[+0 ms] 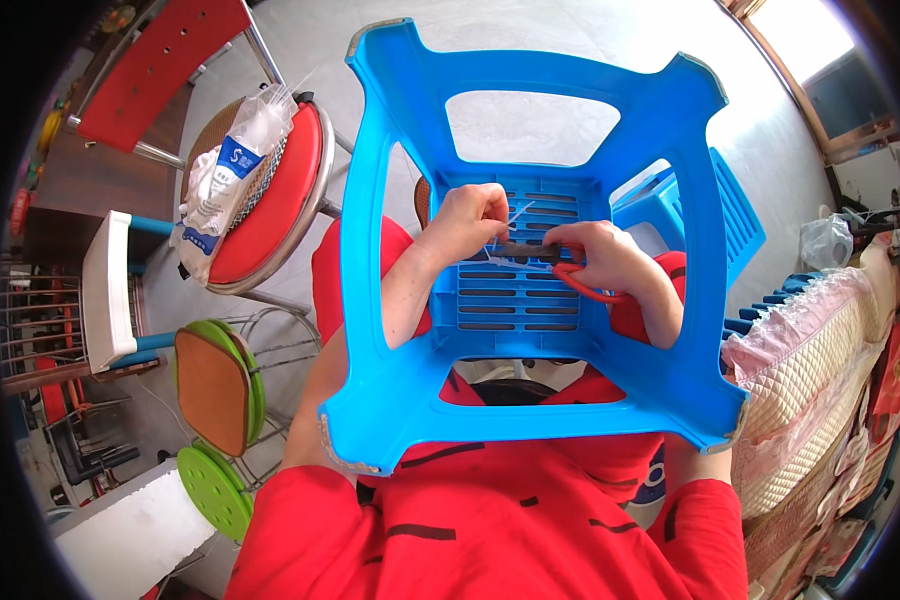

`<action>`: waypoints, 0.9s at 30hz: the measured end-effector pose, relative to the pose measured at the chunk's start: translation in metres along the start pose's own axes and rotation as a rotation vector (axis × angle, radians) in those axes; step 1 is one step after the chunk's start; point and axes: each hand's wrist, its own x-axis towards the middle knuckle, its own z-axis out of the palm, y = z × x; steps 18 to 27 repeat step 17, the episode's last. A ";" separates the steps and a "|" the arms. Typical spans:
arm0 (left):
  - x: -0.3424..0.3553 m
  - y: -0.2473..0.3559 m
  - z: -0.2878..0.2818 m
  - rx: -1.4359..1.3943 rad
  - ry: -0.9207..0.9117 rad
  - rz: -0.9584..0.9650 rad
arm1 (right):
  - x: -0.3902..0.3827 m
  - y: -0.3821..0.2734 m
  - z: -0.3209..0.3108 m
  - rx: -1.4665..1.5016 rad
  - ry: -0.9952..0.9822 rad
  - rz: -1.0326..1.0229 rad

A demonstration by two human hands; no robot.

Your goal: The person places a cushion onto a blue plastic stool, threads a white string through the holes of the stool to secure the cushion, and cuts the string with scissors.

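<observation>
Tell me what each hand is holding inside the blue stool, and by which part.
The right hand grips red-handled pliers by the handles. The left hand pinches a thin white tie at the slatted seat of the blue stool.

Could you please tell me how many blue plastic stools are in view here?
2. One blue stool is upturned on the person's lap, both hands inside it. A second blue stool stands just behind, at its right side, partly hidden. Others could be hidden behind them.

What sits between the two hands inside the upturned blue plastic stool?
Head view: between left hand and right hand, a thin white zip tie and a dark tool lie on the blue plastic stool's slatted seat.
</observation>
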 end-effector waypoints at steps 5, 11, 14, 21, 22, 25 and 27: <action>0.001 -0.005 0.001 -0.061 -0.003 -0.007 | 0.003 -0.004 0.004 -0.019 0.006 0.001; 0.003 -0.004 0.004 -0.076 -0.039 -0.045 | 0.004 -0.007 0.002 -0.133 -0.020 0.023; 0.006 0.002 -0.004 -0.082 0.061 -0.069 | 0.007 -0.009 0.002 -0.195 0.002 0.006; 0.008 -0.001 -0.020 -0.088 0.261 -0.079 | 0.008 -0.002 0.008 -0.212 0.112 0.005; 0.008 -0.001 -0.020 -0.088 0.261 -0.079 | 0.008 -0.002 0.008 -0.212 0.112 0.005; 0.008 -0.001 -0.020 -0.088 0.261 -0.079 | 0.008 -0.002 0.008 -0.212 0.112 0.005; 0.008 -0.001 -0.020 -0.088 0.261 -0.079 | 0.008 -0.002 0.008 -0.212 0.112 0.005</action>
